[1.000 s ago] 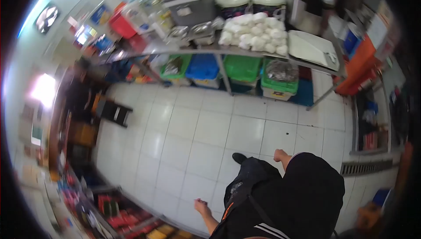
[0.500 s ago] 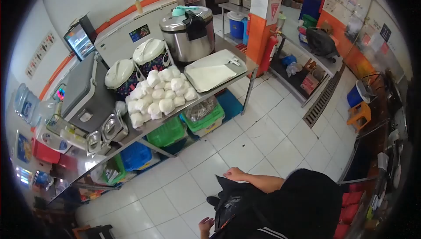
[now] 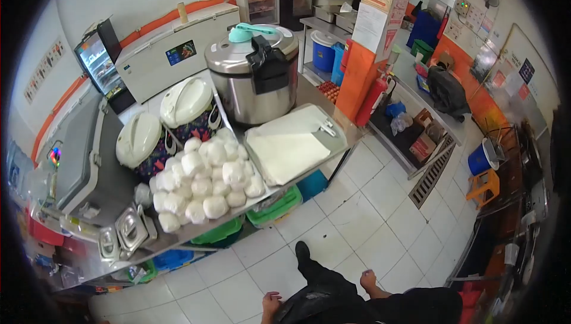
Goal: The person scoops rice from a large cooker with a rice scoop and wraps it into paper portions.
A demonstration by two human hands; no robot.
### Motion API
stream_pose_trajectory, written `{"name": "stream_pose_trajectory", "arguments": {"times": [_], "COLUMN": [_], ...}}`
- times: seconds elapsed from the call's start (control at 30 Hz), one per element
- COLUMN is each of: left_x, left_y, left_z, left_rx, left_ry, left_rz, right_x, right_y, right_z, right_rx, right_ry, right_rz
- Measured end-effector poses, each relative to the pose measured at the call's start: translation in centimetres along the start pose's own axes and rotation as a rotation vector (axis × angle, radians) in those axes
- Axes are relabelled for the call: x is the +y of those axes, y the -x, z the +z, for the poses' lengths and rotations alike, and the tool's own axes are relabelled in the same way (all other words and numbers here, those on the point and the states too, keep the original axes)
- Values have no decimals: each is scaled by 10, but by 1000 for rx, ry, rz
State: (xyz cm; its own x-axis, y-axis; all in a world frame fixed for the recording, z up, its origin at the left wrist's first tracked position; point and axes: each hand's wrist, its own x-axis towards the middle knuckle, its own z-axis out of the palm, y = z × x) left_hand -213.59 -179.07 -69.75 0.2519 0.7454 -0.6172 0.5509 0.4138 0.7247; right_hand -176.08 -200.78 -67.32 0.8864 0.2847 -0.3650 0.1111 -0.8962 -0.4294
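My left hand hangs low at the bottom centre, beside my black apron, fingers loosely bent and a little apart, with nothing in them. To its right is my right hand, fingers curled in, and nothing shows in it. Both are over the floor, apart from the steel table. A heap of white wrapped balls, probably dough, is piled on that table. Right of the heap lies a metal tray with a pale sheet and a small white-and-grey object on it.
A large steel rice cooker and two patterned containers with cream lids stand behind the heap. A grey cooler and steel pans are at left. An orange pillar, a fire extinguisher and an orange stool stand at right.
The view has moved closer to the table. My right hand, earlier at the apron's edge, now hangs apart from it. A black shoe has come forward on the tiles.
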Motion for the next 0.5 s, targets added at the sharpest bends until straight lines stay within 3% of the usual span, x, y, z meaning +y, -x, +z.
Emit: {"name": "stream_pose_trajectory", "arguments": {"times": [0.03, 0.07, 0.1, 0.17, 0.2, 0.23, 0.27, 0.4, 0.5], "left_x": [62, 81, 105, 164, 207, 263, 300, 377, 426], "left_y": [5, 5, -16, -46, -50, -56, -61, -79, -84], "left_z": [4, 7, 19, 28, 25, 17, 8, -23, -40], "left_rx": [10, 4, -45, -120, -125, -112, -91, -144, -196], "left_ry": [134, 132, 131, 155, 157, 136, 113, 101, 41], "left_rz": [-149, -154, -42, 151, 148, 241, 348, 385, 436], "right_x": [-11, -57, -132, -209, -271, -374, -424, -563, -616], "right_y": [-26, -36, -63, -139, -158, -197, -214, -293, -336], "right_z": [0, -17, -41, -50, -74, -109, -121, -123, -93], "right_rx": [95, 101, 126, 253, 213, 190, 210, 202, 245], "right_ry": [67, -71, -218, -299, -341, -399, -411, -359, -184], "right_rz": [-328, -231, -159, -530, -598, -734, -758, -862, -876]}}
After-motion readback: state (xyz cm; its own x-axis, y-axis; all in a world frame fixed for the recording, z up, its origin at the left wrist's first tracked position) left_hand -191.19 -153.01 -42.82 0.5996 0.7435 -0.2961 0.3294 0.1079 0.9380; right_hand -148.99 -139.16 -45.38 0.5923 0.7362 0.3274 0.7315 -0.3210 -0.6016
